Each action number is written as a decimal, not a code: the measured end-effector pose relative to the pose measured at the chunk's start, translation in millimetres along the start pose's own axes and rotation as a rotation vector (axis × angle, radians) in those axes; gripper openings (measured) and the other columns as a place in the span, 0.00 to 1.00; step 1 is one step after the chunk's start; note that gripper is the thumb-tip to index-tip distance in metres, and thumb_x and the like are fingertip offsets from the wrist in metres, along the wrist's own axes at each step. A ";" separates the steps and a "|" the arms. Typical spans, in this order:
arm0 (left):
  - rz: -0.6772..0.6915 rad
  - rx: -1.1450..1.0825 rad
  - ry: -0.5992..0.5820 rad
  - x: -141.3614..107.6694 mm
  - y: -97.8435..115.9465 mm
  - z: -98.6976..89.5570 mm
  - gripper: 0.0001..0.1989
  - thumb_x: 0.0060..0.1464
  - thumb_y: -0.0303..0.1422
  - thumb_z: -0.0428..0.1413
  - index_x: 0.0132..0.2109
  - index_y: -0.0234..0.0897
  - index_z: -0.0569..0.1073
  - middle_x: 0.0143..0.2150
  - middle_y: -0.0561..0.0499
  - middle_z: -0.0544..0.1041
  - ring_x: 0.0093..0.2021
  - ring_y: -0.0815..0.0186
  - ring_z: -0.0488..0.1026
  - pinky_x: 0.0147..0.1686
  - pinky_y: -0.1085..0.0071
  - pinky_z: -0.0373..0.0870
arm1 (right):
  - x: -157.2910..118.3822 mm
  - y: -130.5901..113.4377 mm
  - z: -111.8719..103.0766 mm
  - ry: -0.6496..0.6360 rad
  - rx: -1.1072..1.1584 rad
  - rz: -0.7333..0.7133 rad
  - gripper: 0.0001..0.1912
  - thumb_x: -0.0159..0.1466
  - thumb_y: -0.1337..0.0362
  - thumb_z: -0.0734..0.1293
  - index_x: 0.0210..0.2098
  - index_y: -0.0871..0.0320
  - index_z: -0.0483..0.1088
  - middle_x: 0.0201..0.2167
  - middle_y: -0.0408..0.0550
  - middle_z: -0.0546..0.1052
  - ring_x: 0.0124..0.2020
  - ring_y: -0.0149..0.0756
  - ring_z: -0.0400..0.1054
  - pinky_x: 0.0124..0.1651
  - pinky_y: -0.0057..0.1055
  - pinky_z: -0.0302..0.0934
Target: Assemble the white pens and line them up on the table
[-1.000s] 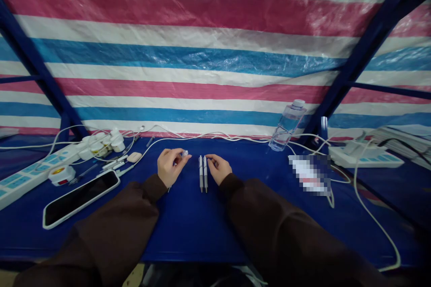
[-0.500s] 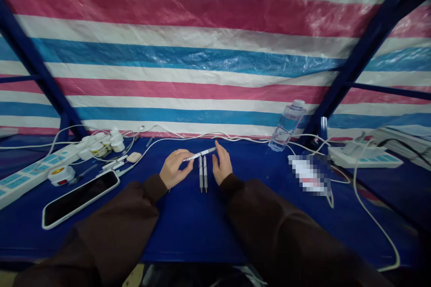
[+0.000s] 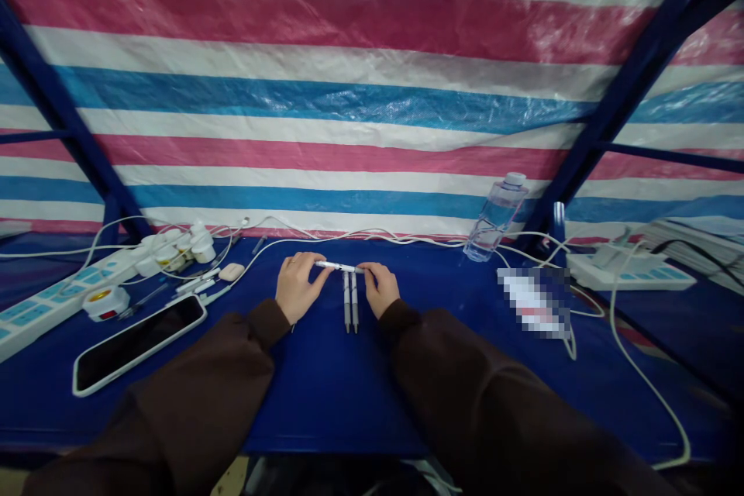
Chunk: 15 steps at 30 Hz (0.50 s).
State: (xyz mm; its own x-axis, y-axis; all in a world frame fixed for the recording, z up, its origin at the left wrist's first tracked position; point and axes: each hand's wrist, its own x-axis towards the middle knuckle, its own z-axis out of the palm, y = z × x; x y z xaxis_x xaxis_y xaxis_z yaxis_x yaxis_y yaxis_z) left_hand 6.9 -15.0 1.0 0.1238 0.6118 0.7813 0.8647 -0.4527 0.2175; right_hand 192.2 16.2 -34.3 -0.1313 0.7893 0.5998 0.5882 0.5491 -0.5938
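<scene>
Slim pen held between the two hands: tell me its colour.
The slim held pen is mostly white, with a greyish right end; the head view shows it best.

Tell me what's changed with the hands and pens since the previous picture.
The slim white-and-grey pen has swung from slanted to nearly level, its right end lowered; the right hand now grips that end. The left hand keeps its hold. The two white-and-grey pens lying side by side stayed put.

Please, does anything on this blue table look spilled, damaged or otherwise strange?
One oddity: at right, a blocky pixelated patch hides whatever lies there. I see no spill or damage, and the two pens lying side by side look straight.
</scene>
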 end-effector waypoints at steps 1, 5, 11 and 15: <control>-0.021 0.015 -0.020 0.1 -0.1 0.0 0.07 0.57 0.36 0.52 0.39 0.37 0.69 0.36 0.50 0.75 0.38 0.63 0.70 0.39 0.65 0.61 | -0.3 -0.5 -0.1 -0.010 -0.006 -0.007 0.13 0.63 0.70 0.55 0.36 0.54 0.70 0.35 0.46 0.76 0.40 0.38 0.67 0.45 0.35 0.55; -0.088 0.043 -0.107 0.0 -0.8 0.4 0.08 0.58 0.37 0.49 0.40 0.37 0.67 0.36 0.49 0.73 0.38 0.62 0.69 0.39 0.66 0.61 | -1.2 0.0 -0.1 -0.068 -0.019 -0.034 0.11 0.62 0.71 0.59 0.38 0.54 0.70 0.37 0.45 0.76 0.40 0.38 0.67 0.44 0.35 0.55; -0.117 0.024 -0.184 -0.4 -3.0 1.4 0.11 0.60 0.39 0.45 0.42 0.40 0.69 0.35 0.50 0.70 0.36 0.63 0.67 0.39 0.66 0.61 | -1.3 0.8 -0.3 -0.095 -0.032 -0.036 0.10 0.61 0.71 0.61 0.38 0.54 0.72 0.36 0.44 0.77 0.40 0.37 0.67 0.43 0.35 0.53; -0.141 0.064 -0.203 -0.7 -4.1 2.3 0.12 0.61 0.40 0.43 0.41 0.40 0.68 0.35 0.50 0.69 0.37 0.62 0.67 0.39 0.66 0.60 | -2.2 -3.5 -1.2 -0.107 -0.052 -0.064 0.11 0.61 0.69 0.62 0.41 0.54 0.72 0.37 0.45 0.77 0.41 0.36 0.67 0.44 0.34 0.52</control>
State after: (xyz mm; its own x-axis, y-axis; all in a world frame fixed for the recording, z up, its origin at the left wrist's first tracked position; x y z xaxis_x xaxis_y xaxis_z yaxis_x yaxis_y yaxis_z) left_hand 4.4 -12.1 -1.8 0.0889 0.7866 0.6110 0.9085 -0.3155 0.2740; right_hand 191.4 12.2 -32.9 -0.2528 0.7797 0.5729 0.6160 0.5863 -0.5261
